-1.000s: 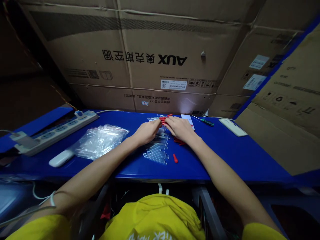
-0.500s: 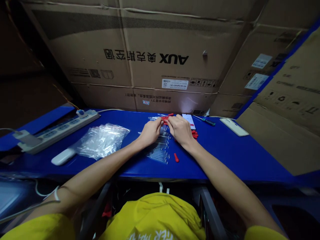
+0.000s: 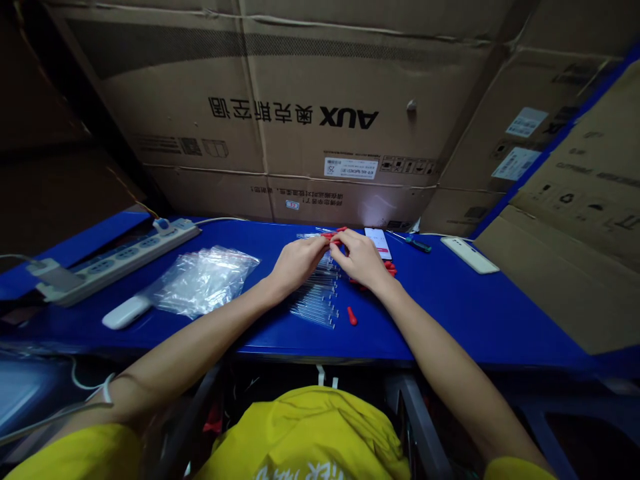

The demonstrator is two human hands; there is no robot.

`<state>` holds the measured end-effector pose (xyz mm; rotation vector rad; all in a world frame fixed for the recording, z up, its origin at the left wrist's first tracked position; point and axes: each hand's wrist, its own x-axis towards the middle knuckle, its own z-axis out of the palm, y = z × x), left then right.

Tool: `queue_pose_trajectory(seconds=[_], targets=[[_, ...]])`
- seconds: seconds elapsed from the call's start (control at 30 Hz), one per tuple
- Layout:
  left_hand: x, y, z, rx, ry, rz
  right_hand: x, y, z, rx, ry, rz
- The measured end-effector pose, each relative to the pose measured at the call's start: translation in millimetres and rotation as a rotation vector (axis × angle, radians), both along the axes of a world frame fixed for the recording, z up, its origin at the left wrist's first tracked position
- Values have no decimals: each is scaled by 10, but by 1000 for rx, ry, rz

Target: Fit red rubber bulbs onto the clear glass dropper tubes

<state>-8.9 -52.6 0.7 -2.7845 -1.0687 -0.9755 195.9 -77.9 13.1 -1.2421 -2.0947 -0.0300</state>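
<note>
My left hand (image 3: 301, 261) and my right hand (image 3: 361, 259) meet fingertip to fingertip above a row of thin glass dropper tubes (image 3: 316, 303). A red rubber bulb (image 3: 334, 241) shows at the pinched fingers of my right hand. My left fingers are closed against it, and what they grip is hidden. More red bulbs lie just beyond the fingertips, at the far end of the row. Partly behind my right wrist is a pile of red bulbs (image 3: 390, 268). One single red bulb (image 3: 352, 316) lies nearer me, right of the tubes.
Clear plastic bags (image 3: 205, 283) lie left of the tubes, beside a white rounded device (image 3: 126, 313). A power strip (image 3: 120, 260) runs along the left. At the back are a lit phone (image 3: 379, 243), a screwdriver (image 3: 417, 245) and a pale phone (image 3: 469, 255). Cardboard (image 3: 295, 153) walls the blue table (image 3: 450, 313).
My left hand has turned slightly and its fingers now cover more of the red bulb. My right fingers have curled in a little. Things on the table lie as before.
</note>
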Motion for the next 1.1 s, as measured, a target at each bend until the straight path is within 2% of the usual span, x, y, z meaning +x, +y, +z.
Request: queue_pose_trajectory(seconds=[0.2, 0.57, 0.83, 1.0, 1.1], targets=[[10, -14, -13, 27, 139, 69, -69, -35, 13, -21, -141, -91], [23, -8, 27, 109, 214, 27, -134, -56, 16, -47, -268, -175], [48, -24, 39, 124, 236, 62, -82, 6, -51, -24, -231, -139], [12, -3, 74, 60, 268, 95, -30, -15, -46, 45, -162, 12], [-8, -4, 91, -3, 306, 84, -13, -41, -41, 61, -169, 41]])
